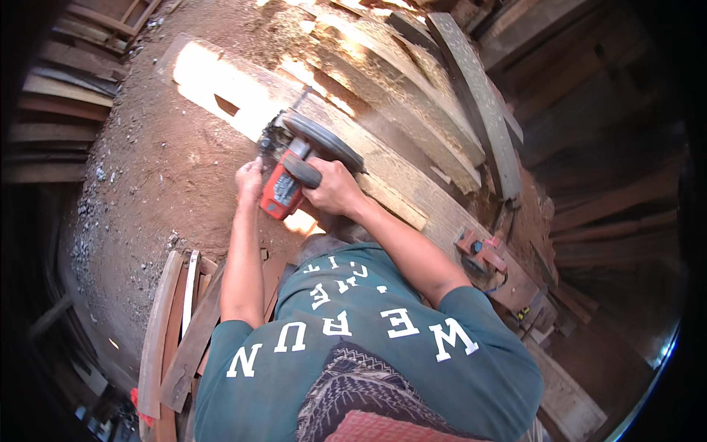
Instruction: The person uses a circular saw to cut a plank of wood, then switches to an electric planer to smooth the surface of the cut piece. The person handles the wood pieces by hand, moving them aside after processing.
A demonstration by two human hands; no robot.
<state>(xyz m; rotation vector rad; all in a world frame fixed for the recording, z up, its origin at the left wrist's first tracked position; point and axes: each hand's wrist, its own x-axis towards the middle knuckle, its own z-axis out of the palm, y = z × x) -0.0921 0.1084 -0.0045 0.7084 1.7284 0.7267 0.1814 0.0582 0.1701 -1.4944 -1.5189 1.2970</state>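
Observation:
A red and black circular saw (283, 184) rests on a long, pale wooden plank (398, 158) in front of me. My right hand (333, 186) is wrapped round its black handle. On the saw's left side, my left hand (250, 177) is closed against a small dark part near the saw's base; its fingertips are partly hidden. The round black blade guard (324, 138) faces right and away from me. Bright sunlight washes out the far left end of the plank, so the blade and any cut there cannot be made out.
Sawn boards (412, 96) lie beyond the plank among sawdust. A red power tool (482, 254) sits farther right on the timber. Loose boards (169, 331) lean near my left side, and stacked planks (62, 110) line the far left. Gravelly reddish soil (158, 162) covers the ground.

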